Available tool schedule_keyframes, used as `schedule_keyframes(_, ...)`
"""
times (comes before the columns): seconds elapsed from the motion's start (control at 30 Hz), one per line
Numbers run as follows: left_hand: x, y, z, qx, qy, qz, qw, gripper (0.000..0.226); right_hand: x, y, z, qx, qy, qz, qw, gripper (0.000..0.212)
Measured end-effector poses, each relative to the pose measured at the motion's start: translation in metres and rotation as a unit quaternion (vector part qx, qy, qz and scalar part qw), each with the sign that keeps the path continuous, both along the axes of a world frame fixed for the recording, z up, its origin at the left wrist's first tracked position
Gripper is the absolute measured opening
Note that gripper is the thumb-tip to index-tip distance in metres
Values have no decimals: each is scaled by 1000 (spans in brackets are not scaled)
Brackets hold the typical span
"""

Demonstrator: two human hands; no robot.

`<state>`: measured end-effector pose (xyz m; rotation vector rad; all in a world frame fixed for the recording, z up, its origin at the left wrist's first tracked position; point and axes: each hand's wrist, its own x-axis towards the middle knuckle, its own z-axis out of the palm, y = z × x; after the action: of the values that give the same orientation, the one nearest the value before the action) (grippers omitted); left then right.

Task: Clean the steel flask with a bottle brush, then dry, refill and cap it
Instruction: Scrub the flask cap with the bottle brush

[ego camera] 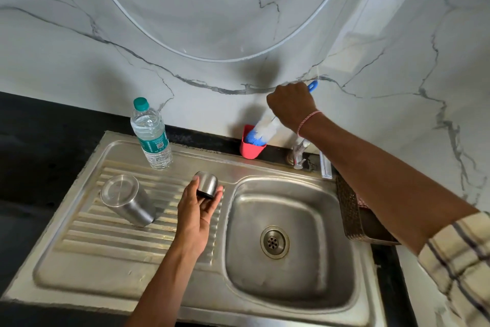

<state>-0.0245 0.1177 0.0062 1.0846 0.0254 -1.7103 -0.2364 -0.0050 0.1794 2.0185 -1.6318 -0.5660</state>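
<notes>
Gripping brush (261,131) handle with right hand (291,106), bristles down in cup (250,150) at back. Pinching cap (206,184) in left hand (196,215). Spotting flask (127,200) base-up on drainboard (106,241), roughly upright, just left of left hand, well apart from brush. Guessing left-hand grab next tbh.

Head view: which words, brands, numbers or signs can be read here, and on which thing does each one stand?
No text is readable.
On the water bottle, teal label: white print, too small and blurred to read.
On the same label: a QR code, seen as a sign only.
On the steel flask, flask cap, bottle brush and red holder: no text visible.
</notes>
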Motion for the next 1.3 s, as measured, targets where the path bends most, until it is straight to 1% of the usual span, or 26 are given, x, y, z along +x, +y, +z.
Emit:
schedule_keyframes(0.03, 2, 2, 0, 10, 3, 1, 1000, 50, 0, 0, -4, 5, 1, 0, 1000, 24)
schedule_keyframes(0.1, 5, 4, -2, 16, -32, -11, 999, 45, -3, -1, -5, 4, 1, 3, 1000, 24)
schedule_keyframes(0.13, 6, 5, -2, 12, -54, -20, 998, 43, -5, -2, -2, -2, 0, 4, 1000, 24)
schedule_keyframes(0.2, 8, 7, -4, -5, -71, -29, 997, 45, -10, -2, 11, -17, -6, 3, 1000, 22)
schedule_keyframes(0.3, 8, 8, -2, -27, -51, -40, 997, 50, -20, 2, 37, -33, -14, -22, 999, 19)
schedule_keyframes(0.47, -4, 10, 3, -17, 6, -29, 999, 43, -40, 18, 72, -72, -38, -73, 994, 15)
schedule_keyframes(0.63, -11, 17, 6, -23, 9, -41, 999, 46, -51, 38, 82, -69, -66, -107, 990, 18)
schedule_keyframes(0.73, -10, 22, 6, -41, -12, -67, 997, 50, -56, 50, 82, -80, -75, -113, 987, 19)
schedule_keyframes(0.83, -8, 26, 7, -47, -58, -93, 993, 58, -63, 60, 81, -106, -83, -129, 982, 17)
schedule_keyframes(0.9, -8, 29, 7, -45, -87, -102, 990, 49, -67, 67, 76, -135, -96, -138, 977, 16)
schedule_keyframes(0.97, -8, 33, 8, -42, -97, -104, 989, 40, -69, 74, 65, -151, -114, -145, 971, 16)
schedule_keyframes(1.17, -9, 43, 12, -42, -80, -102, 991, 31, -72, 95, 20, -157, -174, -192, 953, 16)
schedule_keyframes(1.23, -7, 45, 12, -45, -71, -96, 992, 37, -73, 104, 11, -162, -206, -212, 941, 20)
schedule_keyframes(1.3, -5, 46, 11, -44, -61, -86, 993, 52, -72, 116, 5, -168, -258, -233, 922, 26)
